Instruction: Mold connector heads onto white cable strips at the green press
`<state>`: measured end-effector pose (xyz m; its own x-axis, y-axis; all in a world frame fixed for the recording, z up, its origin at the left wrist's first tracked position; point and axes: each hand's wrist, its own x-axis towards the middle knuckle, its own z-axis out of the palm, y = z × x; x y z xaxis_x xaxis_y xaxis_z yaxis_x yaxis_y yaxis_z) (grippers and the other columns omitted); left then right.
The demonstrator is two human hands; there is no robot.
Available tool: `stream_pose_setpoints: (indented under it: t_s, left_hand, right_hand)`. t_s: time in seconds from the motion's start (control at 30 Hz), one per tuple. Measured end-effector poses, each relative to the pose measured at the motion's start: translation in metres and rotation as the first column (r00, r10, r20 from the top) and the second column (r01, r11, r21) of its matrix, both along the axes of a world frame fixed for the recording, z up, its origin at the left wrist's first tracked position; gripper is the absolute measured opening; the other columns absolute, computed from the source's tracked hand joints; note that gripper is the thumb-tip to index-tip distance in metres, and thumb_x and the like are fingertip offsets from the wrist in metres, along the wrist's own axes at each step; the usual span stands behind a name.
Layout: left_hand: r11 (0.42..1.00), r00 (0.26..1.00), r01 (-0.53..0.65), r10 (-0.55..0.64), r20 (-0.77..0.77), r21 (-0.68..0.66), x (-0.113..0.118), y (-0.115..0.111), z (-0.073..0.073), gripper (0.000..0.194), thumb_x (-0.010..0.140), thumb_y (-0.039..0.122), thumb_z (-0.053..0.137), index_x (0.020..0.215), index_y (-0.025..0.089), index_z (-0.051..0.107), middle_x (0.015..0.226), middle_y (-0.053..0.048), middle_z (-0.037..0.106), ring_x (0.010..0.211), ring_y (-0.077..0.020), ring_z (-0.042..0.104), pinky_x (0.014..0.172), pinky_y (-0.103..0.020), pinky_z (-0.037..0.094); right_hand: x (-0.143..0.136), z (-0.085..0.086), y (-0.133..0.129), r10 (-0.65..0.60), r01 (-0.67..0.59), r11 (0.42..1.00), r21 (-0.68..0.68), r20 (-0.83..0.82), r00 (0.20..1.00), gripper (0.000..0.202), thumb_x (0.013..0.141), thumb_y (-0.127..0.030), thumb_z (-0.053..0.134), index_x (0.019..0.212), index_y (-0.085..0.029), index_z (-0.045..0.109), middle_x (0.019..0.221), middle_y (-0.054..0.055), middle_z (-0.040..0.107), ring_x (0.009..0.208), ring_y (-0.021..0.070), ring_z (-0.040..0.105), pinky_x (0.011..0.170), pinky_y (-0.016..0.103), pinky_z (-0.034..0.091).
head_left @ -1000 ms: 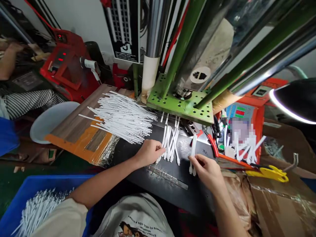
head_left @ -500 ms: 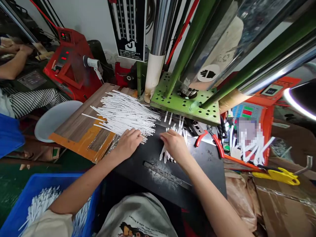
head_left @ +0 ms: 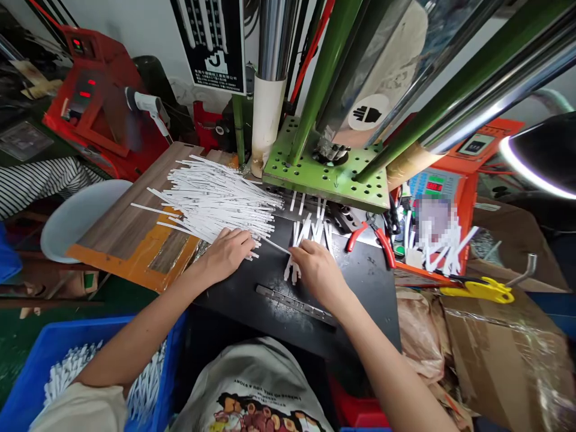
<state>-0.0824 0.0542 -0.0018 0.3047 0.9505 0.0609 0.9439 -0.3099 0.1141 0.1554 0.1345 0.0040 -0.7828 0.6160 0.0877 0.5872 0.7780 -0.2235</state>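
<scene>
On my feed, left of the green plate (head_left: 306,178), my left hand (head_left: 230,249) covers the near edge of the strip pile (head_left: 216,198), its grip hidden. Below the plate, the shirt (head_left: 261,360) reads "TELL YOU A STORY". In front of the plate, unlike half a second ago, my right hand (head_left: 317,269) pinches one white strip (head_left: 275,245), apparently singled out.

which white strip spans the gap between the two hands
The single strip stretching alone over the black tabletop, its end at the right hand. Other strips nearby lie massed in the large pile or the small bunch.
</scene>
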Motion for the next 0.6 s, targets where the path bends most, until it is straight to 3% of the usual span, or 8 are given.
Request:
stream_pose_setpoints:
  t_s: [0.17,0.27,0.37,0.5,0.6]
  left_hand:
    - [0.986,0.987,0.162,-0.16,0.027,-0.046,-0.001,0.012,-0.005,0.019,0.096,0.015,0.049,0.08,0.018,0.059,0.082,-0.003,0.06,0.084,-0.0185,0.053,0.075,-0.032,0.031]
    - [0.971,0.968,0.236,-0.233,0.092,-0.023,0.008,0.016,-0.003,0.023,0.099,0.018,0.043,0.083,0.017,0.059,0.083,-0.004,0.061,0.083,-0.0183,0.055,0.076,-0.032,0.035]
    - [0.981,0.91,0.192,-0.185,0.371,0.019,0.022,0.012,0.016,0.021,0.101,0.021,0.039,0.093,0.017,0.059,0.087,-0.002,0.064,0.079,-0.0147,0.059,0.073,-0.027,0.041]
    - [0.998,0.686,0.033,-0.06,0.725,0.052,0.036,-0.003,0.047,0.021,0.099,0.018,0.042,0.103,0.02,0.062,0.088,0.0,0.065,0.069,-0.0088,0.06,0.067,-0.022,0.048]
    - [0.992,0.401,-0.088,0.122,0.908,-0.094,0.044,-0.014,0.046,0.023,0.099,0.025,0.046,0.114,0.019,0.063,0.088,-0.003,0.067,0.065,-0.0099,0.063,0.065,-0.025,0.053]
  right_hand:
    - [0.072,-0.014,-0.054,-0.25,0.205,0.964,-0.167,-0.319,0.914,0.015,0.097,-0.022,0.048,0.093,-0.02,0.062,0.081,0.004,0.064,0.072,0.0167,0.062,0.064,0.026,0.046]
    - [0.084,-0.021,-0.084,-0.338,0.238,0.934,-0.268,-0.44,0.832,0.008,0.096,-0.02,0.053,0.094,-0.022,0.061,0.088,0.003,0.07,0.079,0.0168,0.068,0.071,0.026,0.052]
    - [0.081,-0.029,-0.099,-0.308,0.183,0.943,-0.278,-0.517,0.799,0.011,0.095,-0.015,0.054,0.096,-0.022,0.062,0.098,0.005,0.072,0.093,0.0178,0.068,0.082,0.03,0.054]
    - [0.074,-0.037,-0.101,-0.231,0.133,0.967,-0.216,-0.538,0.81,0.013,0.093,-0.012,0.056,0.1,-0.022,0.063,0.098,0.007,0.071,0.093,0.0191,0.066,0.083,0.036,0.054]
    - [0.073,-0.038,-0.099,-0.198,0.102,0.973,-0.207,-0.524,0.828,0.014,0.094,-0.012,0.055,0.102,-0.022,0.062,0.097,0.007,0.07,0.089,0.0187,0.064,0.079,0.035,0.053]
